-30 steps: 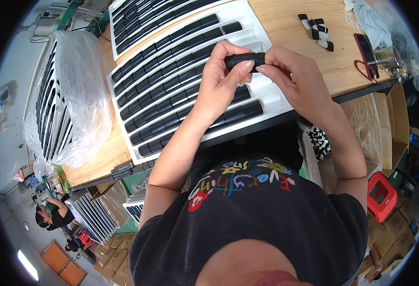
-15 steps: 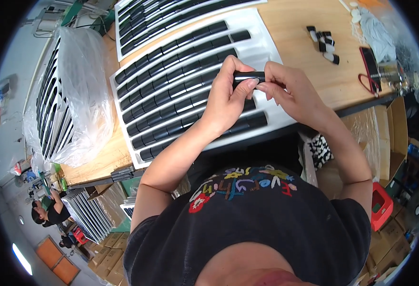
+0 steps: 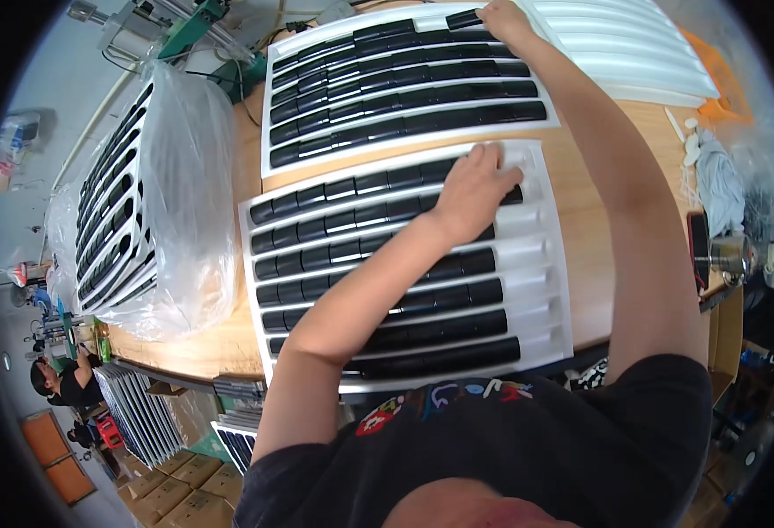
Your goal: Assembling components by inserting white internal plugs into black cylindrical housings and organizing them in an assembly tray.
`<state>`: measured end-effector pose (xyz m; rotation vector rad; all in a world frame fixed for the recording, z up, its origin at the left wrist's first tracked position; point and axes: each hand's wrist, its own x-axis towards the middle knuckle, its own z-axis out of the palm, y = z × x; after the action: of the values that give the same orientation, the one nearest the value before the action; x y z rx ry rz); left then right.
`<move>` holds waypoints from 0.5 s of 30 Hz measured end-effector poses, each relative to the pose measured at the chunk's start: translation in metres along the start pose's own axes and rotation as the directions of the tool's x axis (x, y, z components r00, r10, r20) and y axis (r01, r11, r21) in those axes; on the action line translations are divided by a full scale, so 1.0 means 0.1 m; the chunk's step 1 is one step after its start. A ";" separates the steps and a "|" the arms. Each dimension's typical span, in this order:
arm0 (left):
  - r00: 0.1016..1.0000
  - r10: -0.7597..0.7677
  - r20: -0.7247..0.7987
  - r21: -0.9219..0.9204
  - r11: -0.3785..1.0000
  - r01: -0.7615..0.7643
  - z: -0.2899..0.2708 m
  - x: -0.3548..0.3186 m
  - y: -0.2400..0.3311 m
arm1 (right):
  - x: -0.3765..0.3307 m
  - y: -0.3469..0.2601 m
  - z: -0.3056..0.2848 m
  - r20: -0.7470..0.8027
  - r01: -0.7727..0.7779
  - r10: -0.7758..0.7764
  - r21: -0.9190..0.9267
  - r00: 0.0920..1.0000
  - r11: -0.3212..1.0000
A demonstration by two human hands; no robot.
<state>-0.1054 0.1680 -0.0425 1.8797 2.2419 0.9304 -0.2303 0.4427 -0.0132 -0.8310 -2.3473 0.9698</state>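
Observation:
At the far tray, my right hand pinches the end of a black glossy tube in the farthest row. That tube lies slightly askew, with a gap to its left. My left hand is curled over the right end of the near tray's two farthest rows. Its fingers bend over the white ridges and its thumb points right; whatever is under the fingers is hidden. One black tube shows beside that thumb. Both white trays carry rows of similar black tubes lying end to end.
White ribbed trays lie at the far right. A plastic-wrapped stack of filled trays stands at the left. Along the right side are a pale cloth, a phone and a metal can. Another person works farther left.
My hands have parted from the one tube they both held. The right reached to the far tray and the left went down onto the near tray. The view shifted toward the far tray.

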 end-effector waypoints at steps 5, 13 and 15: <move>0.992 0.094 0.081 -0.023 0.995 -0.092 0.06 0.19 0.20 | 0.89 0.79 0.48 -0.134 -0.088 0.061 -0.204 0.989 0.975; 0.992 0.060 0.107 0.021 0.998 -0.063 0.05 0.08 0.06 | -0.33 -0.31 -0.13 -0.131 0.285 -0.385 -0.470 0.913 0.835; 0.985 0.124 0.117 0.064 0.989 -0.132 0.04 0.10 0.08 | -0.63 -0.06 -0.54 -0.233 0.497 -0.556 -0.268 0.797 0.825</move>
<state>-0.0991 0.1798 -0.0388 2.0727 2.1388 0.7475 -0.1545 0.4209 0.0148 -0.3084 -2.2294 0.3482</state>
